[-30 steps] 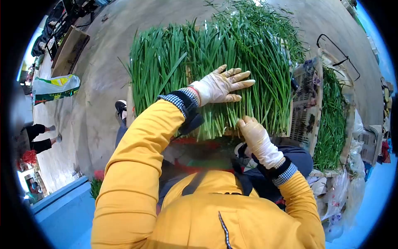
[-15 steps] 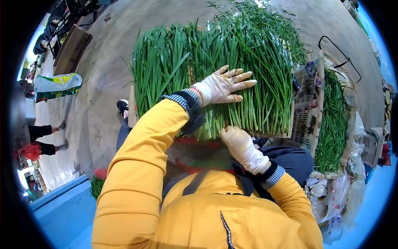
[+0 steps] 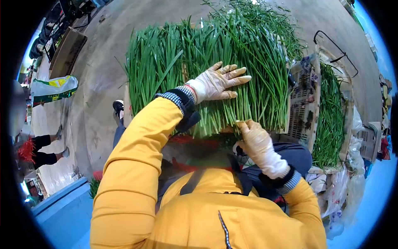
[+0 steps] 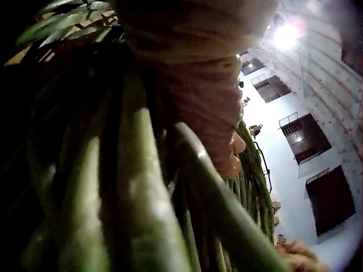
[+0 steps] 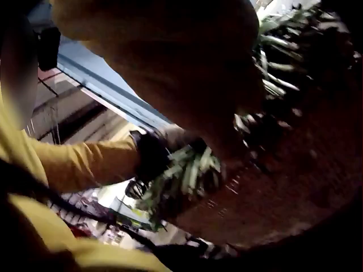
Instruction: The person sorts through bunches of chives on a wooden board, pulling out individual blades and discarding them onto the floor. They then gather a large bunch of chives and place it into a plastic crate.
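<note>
A broad layer of garlic chives [image 3: 157, 62], long green leaves with pale stalk ends toward the person, lies across a low stand. My gloved left hand [image 3: 215, 85] rests on the chives with its fingers spread. In the left wrist view, thick stalks [image 4: 142, 187] run close below that hand. The gloved right hand [image 3: 259, 143] is at the near edge, its thumb and curled forefinger pinching at the stalk ends [image 3: 229, 116]. Seen from the right wrist, this hand is a dark shape that hides its own fingertips, with cut stalk ends [image 5: 193, 170] beyond it.
On the right stands a plastic crate [image 3: 302, 112] beside more greens [image 3: 329, 120]. Loose leaves [image 3: 286, 33] are heaped at the back. A cardboard box [image 3: 66, 54] and a printed sack [image 3: 54, 89] lie to the left on the concrete floor [image 3: 101, 70]. Another person's legs [image 3: 45, 151] show at far left.
My right hand moved left along the stalk ends, then back right, and its fingertips now meet at the ends. The left hand stays spread on the chives.
</note>
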`<state>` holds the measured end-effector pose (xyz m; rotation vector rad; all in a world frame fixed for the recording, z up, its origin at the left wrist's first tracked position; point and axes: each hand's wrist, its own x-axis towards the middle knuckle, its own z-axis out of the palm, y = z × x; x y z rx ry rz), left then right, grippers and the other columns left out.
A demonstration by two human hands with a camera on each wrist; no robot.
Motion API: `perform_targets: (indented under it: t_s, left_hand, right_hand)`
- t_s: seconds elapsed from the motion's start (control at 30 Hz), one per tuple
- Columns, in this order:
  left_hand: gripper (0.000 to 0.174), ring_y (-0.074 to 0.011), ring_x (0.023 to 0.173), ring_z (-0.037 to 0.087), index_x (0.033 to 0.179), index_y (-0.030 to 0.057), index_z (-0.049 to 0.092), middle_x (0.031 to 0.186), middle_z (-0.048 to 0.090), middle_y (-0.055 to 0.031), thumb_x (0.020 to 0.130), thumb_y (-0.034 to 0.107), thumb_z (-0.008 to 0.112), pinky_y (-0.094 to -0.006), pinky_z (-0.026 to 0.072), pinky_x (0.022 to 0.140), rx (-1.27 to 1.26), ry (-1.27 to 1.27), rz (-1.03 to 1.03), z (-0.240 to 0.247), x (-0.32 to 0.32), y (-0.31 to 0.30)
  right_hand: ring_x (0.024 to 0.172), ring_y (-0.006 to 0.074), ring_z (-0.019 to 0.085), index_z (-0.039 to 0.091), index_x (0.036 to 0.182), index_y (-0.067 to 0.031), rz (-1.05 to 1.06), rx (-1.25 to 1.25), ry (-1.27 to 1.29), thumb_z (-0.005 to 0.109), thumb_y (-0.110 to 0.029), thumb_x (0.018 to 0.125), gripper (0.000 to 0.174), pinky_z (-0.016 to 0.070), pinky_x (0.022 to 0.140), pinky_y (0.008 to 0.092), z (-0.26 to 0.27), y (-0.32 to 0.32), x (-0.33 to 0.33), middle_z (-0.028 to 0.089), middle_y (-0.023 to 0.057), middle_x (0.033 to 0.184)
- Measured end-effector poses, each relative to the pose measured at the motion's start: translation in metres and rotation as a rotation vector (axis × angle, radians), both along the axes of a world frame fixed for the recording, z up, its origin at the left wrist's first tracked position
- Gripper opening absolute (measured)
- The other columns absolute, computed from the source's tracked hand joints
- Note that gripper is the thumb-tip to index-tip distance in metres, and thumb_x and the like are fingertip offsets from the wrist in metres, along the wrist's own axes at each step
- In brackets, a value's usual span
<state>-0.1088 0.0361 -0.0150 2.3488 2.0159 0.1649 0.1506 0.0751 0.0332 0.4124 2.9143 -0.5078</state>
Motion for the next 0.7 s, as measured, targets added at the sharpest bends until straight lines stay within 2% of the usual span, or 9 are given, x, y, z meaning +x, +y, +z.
perform_targets:
  t_s: [0.03,0.07,0.17,0.23,0.27,0.33,0.43,0.53,0.7]
  left_hand:
    - [0.070,-0.0301,0.142,0.031,0.153,0.0317,0.020,0.160,0.021,-0.0028,0.093,0.053,0.047,-0.0528,0.0209,0.116,-0.017,-0.015,-0.004,0.001,0.001,0.000]
    - [0.070,-0.0304,0.142,0.031,0.153,0.0316,0.020,0.160,0.021,-0.0028,0.093,0.053,0.048,-0.0530,0.0211,0.116,-0.031,-0.023,-0.010,0.004,0.000,0.003]
    - [0.069,-0.0295,0.143,0.029,0.154,0.0325,0.018,0.160,0.020,-0.0024,0.094,0.052,0.047,-0.0530,0.0204,0.116,-0.038,0.016,-0.004,0.007,0.000,0.000]
    - [0.069,-0.0289,0.144,0.028,0.154,0.0326,0.017,0.160,0.020,-0.0023,0.094,0.052,0.046,-0.0529,0.0204,0.116,-0.032,0.015,0.000,0.007,-0.001,0.000]
    - [0.069,-0.0288,0.144,0.028,0.154,0.0326,0.017,0.160,0.020,-0.0023,0.094,0.052,0.046,-0.0531,0.0204,0.116,-0.024,0.008,0.004,0.004,0.000,-0.001]
    - [0.069,-0.0287,0.144,0.027,0.154,0.0325,0.017,0.160,0.020,-0.0024,0.094,0.052,0.046,-0.0532,0.0205,0.116,-0.020,-0.003,0.005,0.001,0.000,0.000]
    - [0.068,-0.0306,0.144,0.026,0.154,0.0320,0.018,0.161,0.019,-0.0027,0.095,0.052,0.044,-0.0547,0.0200,0.116,-0.062,-0.017,0.000,0.005,0.001,0.002]
    - [0.066,-0.0284,0.145,0.026,0.153,0.0351,0.019,0.161,0.020,-0.0007,0.095,0.055,0.042,-0.0535,0.0192,0.117,-0.068,-0.020,0.021,0.012,0.003,-0.002]
    - [0.066,-0.0292,0.144,0.028,0.153,0.0339,0.022,0.160,0.022,-0.0020,0.093,0.053,0.045,-0.0526,0.0217,0.115,-0.054,-0.047,0.015,0.011,0.002,-0.002]
  right_hand:
    - [0.092,0.0306,0.062,0.056,0.115,-0.0056,0.038,0.103,0.154,0.076,-0.013,0.070,0.049,0.0542,0.077,0.0374,-0.016,-0.006,0.003,0.058,0.0147,0.101]
    - [0.092,0.0306,0.062,0.056,0.115,-0.0056,0.028,0.102,0.154,0.076,-0.013,0.070,0.049,0.0542,0.077,0.0374,-0.028,-0.007,0.008,0.058,0.0147,0.101]
    - [0.084,0.0289,0.062,0.059,0.090,-0.0069,0.110,0.126,0.060,0.063,-0.006,0.074,0.016,0.0551,0.068,0.0342,-0.039,-0.009,0.015,0.058,0.0100,0.086]
    - [0.080,0.0264,0.065,0.061,0.082,-0.0082,0.425,0.004,-0.160,0.059,-0.008,0.079,0.004,0.0551,0.069,0.0339,-0.020,-0.022,0.034,0.060,0.0098,0.078]
    - [0.078,0.0287,0.066,0.063,0.082,-0.0068,0.334,-0.475,-0.091,0.064,-0.005,0.078,0.005,0.0544,0.069,0.0366,-0.031,-0.025,0.053,0.063,0.0118,0.076]
    - [0.078,0.0319,0.066,0.064,0.087,-0.0041,0.030,-0.676,0.104,0.069,-0.002,0.076,0.013,0.0536,0.070,0.0384,-0.006,-0.020,0.068,0.066,0.0151,0.080]
    - [0.083,0.0345,0.066,0.063,0.103,-0.0008,-0.491,-0.413,0.069,0.072,-0.002,0.076,0.029,0.0527,0.074,0.0403,-0.012,-0.001,0.059,0.067,0.0201,0.090]
    - [0.085,0.0357,0.065,0.060,0.107,0.0007,-0.468,-0.128,0.382,0.072,-0.004,0.077,0.033,0.0524,0.075,0.0407,-0.027,-0.011,0.027,0.066,0.0210,0.092]
    - [0.079,0.0393,0.062,0.059,0.092,-0.0012,-0.490,-0.118,0.281,0.070,-0.013,0.082,0.019,0.0495,0.069,0.0447,-0.051,-0.018,0.015,0.064,0.0204,0.084]
